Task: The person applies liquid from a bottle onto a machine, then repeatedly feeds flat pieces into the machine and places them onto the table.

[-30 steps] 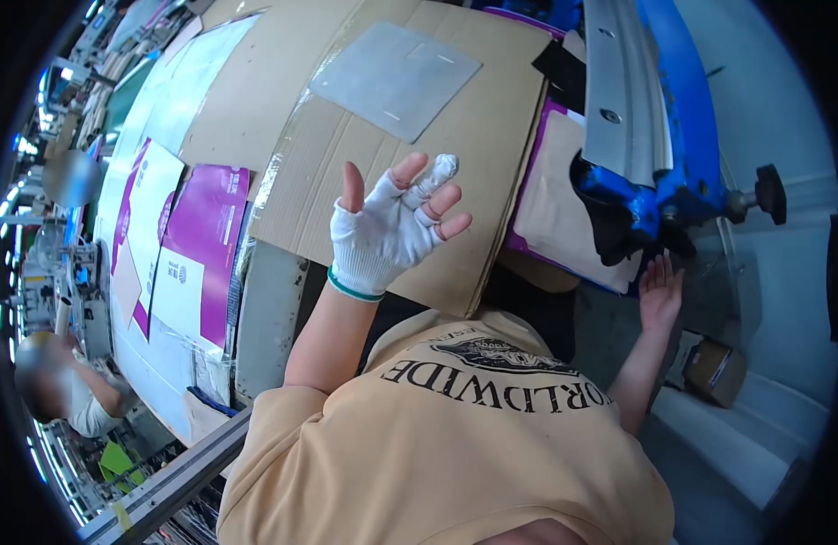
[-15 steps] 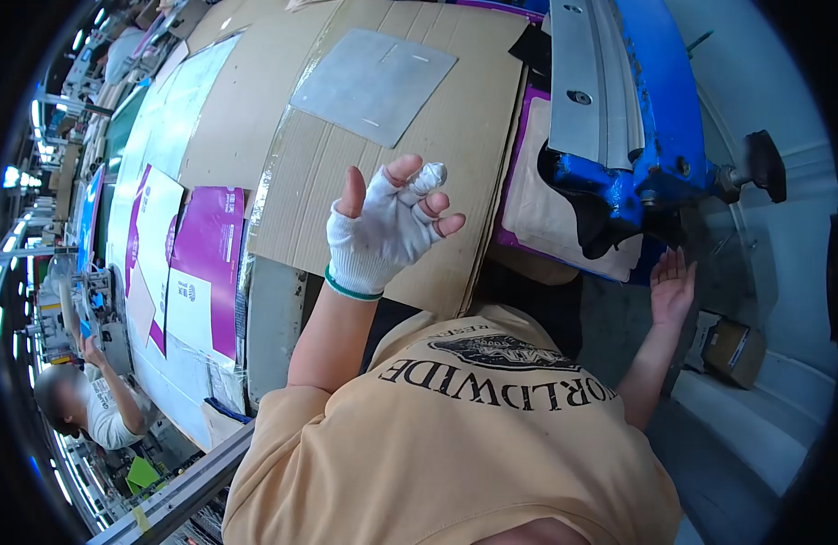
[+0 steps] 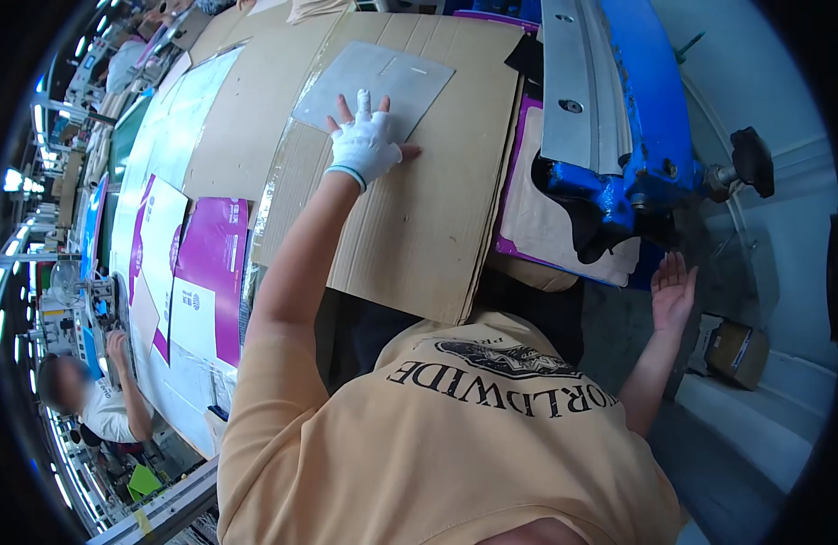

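Observation:
My left hand (image 3: pixel 366 145) wears a white fingerless glove with one fingertip wrapped. Palm down and fingers spread, it is open, over the lower edge of a thin grey sheet (image 3: pixel 374 77) with small slits; whether it presses on the sheet I cannot tell. The sheet lies on brown corrugated cardboard (image 3: pixel 410 227) covering the worktable. On the far right, my right hand (image 3: pixel 673 289) is bare, its fingers extended and holding nothing. It is below the blue machine (image 3: pixel 655 100), near its black knob.
Beige sheets (image 3: pixel 546 200) are stacked on a purple board beside the machine. Purple-and-white printed cards (image 3: pixel 206 272) lie on the left of the table. A cardboard box (image 3: pixel 737 354) stands low on the right. A co-worker (image 3: pixel 110 400) sits at far left.
My left hand has turned from palm up to palm down and reached forward onto the grey sheet. My right hand has hardly moved.

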The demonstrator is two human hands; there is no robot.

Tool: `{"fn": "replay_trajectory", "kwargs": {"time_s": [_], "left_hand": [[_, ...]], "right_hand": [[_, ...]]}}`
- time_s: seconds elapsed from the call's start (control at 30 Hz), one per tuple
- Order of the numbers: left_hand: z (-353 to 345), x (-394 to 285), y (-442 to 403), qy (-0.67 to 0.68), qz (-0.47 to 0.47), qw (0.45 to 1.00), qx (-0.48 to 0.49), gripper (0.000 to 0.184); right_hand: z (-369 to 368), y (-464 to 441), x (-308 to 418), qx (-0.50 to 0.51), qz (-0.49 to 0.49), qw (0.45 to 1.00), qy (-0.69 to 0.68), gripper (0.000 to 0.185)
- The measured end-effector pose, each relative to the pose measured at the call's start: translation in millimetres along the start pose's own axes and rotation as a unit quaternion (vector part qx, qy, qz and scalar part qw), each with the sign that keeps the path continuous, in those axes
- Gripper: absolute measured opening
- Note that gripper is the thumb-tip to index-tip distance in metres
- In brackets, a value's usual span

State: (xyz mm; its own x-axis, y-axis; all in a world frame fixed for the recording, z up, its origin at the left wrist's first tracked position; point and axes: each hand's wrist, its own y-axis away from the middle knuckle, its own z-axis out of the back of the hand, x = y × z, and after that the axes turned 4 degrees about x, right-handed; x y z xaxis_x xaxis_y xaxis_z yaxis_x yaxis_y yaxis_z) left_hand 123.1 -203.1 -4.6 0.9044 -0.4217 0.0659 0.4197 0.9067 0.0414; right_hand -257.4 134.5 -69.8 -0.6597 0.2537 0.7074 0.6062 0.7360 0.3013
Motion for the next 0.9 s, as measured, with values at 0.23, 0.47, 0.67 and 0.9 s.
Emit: {"fn": "replay_trajectory", "kwargs": {"time_s": [0.23, 0.47, 0.67, 0.9], "left_hand": [[-7, 14, -14, -0.009, -0.057, 0.996, 0.075, 0.072], [-5, 30, -9, -0.202, -0.104, 0.973, -0.025, 0.063], [1, 79, -16, -0.092, 0.048, 0.976, -0.189, 0.049], [11, 118, -12, -0.016, 0.070, 0.965, -0.253, 0.040]], "right_hand": [[13, 5, 3, -0.042, 0.011, 0.997, 0.060, 0.043], [11, 2, 4, -0.039, 0.014, 0.996, 0.077, 0.042], [-3, 6, 10, -0.049, 0.029, 0.994, 0.095, 0.042], [-58, -4, 58, 0.046, 0.102, 0.977, 0.181, 0.043]]}}
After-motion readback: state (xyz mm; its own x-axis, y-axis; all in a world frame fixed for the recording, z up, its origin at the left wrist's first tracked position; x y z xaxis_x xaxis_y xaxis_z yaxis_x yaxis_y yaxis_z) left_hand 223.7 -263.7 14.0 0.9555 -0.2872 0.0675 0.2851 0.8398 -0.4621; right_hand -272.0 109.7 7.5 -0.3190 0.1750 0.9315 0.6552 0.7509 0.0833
